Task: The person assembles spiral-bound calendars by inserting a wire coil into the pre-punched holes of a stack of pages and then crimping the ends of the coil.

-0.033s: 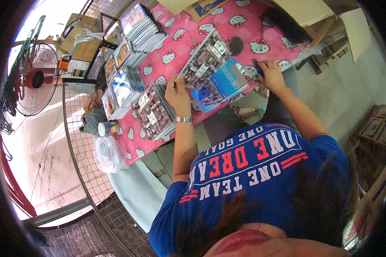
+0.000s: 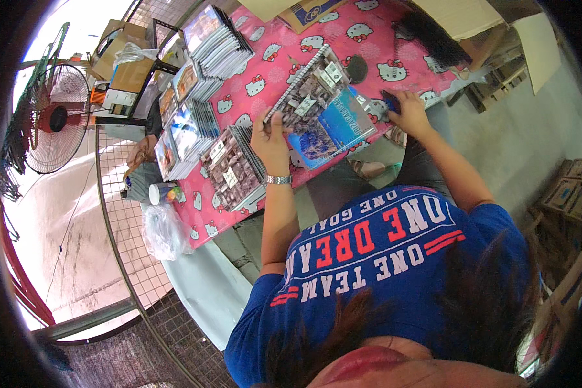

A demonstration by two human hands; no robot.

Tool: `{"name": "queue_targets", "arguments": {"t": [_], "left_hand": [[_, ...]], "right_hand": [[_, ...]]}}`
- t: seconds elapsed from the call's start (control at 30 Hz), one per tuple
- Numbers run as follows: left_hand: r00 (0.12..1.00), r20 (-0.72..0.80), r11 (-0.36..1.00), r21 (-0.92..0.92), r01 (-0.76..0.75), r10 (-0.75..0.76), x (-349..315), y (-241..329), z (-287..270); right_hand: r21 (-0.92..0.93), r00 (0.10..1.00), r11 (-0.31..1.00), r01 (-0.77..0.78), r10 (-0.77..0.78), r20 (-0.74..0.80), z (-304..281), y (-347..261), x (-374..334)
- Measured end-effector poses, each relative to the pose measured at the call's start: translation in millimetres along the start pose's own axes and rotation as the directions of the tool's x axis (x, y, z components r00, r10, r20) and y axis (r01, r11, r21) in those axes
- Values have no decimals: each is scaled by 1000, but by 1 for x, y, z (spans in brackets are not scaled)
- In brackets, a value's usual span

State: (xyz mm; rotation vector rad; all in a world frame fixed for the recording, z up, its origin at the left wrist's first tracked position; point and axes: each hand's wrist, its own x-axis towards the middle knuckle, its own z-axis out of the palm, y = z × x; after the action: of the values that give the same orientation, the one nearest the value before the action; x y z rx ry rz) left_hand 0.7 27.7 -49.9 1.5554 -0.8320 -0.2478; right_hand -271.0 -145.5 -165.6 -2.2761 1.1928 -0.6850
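A spiral notebook (image 2: 302, 102) lies in front of me, its surface a grey photo pattern with pale label patches. A blue seascape panel (image 2: 344, 123) covers its near right part. Bent fingers of my left hand (image 2: 269, 137) are closed at the notebook's left corner, by the end of the spiral; the exact contact is partly hidden. My right hand (image 2: 410, 115) is beyond the notebook's right side, closed on a small dark object (image 2: 390, 101) too unclear to name. Left of my left wrist sits a stack of grey-patterned spiral notebooks (image 2: 234, 169).
Several stacks of picture-covered notebooks (image 2: 197, 132) line the left of the pink patterned table cover (image 2: 284, 46). A white cup (image 2: 158, 194) and clear plastic bag (image 2: 166, 227) are near the left corner. A fan (image 2: 58, 119) stands farther left; cardboard (image 2: 462, 16) lies far right.
My left hand's fingers have shifted slightly at the notebook's corner. My right hand has moved very slightly; the notebook has hardly moved.
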Motion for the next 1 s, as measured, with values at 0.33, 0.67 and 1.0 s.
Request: {"name": "queue_targets", "arguments": {"t": [0.33, 0.67, 1.0], "left_hand": [[999, 18, 981, 193, -30, 27, -11, 13, 0], [989, -2, 963, 225, -146, 151, -13, -2, -1], [774, 19, 653, 523, -547, 633, 41, 139, -92]], "right_hand": [[368, 809, 738, 565, -583, -74, -26, -174, 0], [812, 791, 531, -244, -376, 483, -15, -182, 13], [469, 966, 880, 69, -177, 190, -32, -53, 16]]}}
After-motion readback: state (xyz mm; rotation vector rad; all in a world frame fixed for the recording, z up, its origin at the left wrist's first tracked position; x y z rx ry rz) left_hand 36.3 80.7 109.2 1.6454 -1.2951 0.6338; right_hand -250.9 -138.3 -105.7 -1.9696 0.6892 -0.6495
